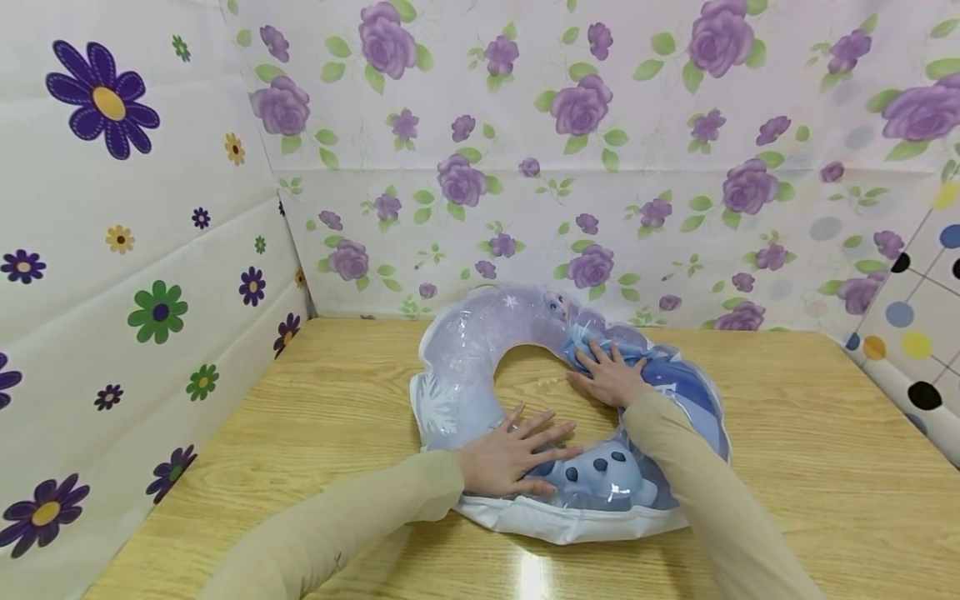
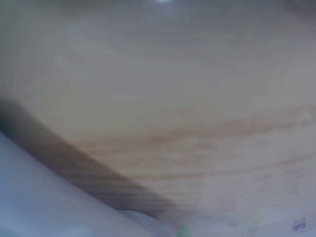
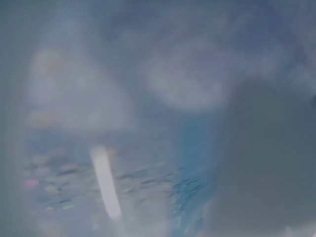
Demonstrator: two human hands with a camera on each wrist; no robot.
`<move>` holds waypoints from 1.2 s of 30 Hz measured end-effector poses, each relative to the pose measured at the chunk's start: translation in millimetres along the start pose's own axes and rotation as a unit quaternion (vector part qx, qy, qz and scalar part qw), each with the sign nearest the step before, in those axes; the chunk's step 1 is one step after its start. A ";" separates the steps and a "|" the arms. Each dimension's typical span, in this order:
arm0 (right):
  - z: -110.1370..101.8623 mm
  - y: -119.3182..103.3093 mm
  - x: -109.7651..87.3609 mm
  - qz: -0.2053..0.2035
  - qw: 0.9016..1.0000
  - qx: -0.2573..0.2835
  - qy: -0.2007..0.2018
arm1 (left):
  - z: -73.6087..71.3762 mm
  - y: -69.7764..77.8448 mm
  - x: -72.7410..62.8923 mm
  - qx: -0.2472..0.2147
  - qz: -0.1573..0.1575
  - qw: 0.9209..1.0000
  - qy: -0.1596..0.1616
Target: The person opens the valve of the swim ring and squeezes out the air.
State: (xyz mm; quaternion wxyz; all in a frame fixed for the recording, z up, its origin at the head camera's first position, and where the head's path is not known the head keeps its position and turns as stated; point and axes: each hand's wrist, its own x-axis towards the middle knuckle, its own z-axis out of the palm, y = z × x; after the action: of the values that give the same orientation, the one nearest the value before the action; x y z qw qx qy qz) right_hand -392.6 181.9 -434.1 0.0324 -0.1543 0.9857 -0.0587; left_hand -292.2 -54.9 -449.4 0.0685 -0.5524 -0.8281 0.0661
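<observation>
Swim ring [image 1: 463, 354] under left hand [image 1: 510, 458], fingers spread, at near side; under right hand [image 1: 611, 377], also spread, at right side.

The ring [image 1: 459, 350] looks like glossy, puckered plastic from here, the table [image 1: 810, 400] smooth, shiny wood, the sleeves [image 1: 360, 521] matt cloth.

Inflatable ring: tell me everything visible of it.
The inflatable ring looks like glossy plastic, pale lilac to deep blue, printed with a white snowflake and a light blue figure with dark spots. It lies on the wood-grained table, puffy but wrinkled along its edge, perhaps not fully inflated. The left hand rests on its near side, the right hand on its right side.
</observation>
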 end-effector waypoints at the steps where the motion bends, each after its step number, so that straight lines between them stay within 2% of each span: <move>1: -0.3 -0.1 -0.1 0.000 1.000 -0.001 0.000 | 0.1 0.1 0.1 -0.001 0.001 1.000 0.001; 26: 1.5 -5.1 -0.8 -0.005 1.000 0.014 -0.010 | 3.5 -0.9 -2.5 -0.017 -0.003 1.000 -0.010; 36: -1.6 -1.6 -2.4 -0.007 0.999 0.027 0.019 | 4.3 0.5 -1.3 -0.023 -0.002 1.000 -0.002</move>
State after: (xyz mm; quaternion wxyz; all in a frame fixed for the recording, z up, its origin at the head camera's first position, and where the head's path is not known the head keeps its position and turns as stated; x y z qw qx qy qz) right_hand -390.1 181.3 -432.2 0.0173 -0.1593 0.9831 -0.0887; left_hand -292.1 -56.0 -453.7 0.0544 -0.5520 -0.8306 0.0485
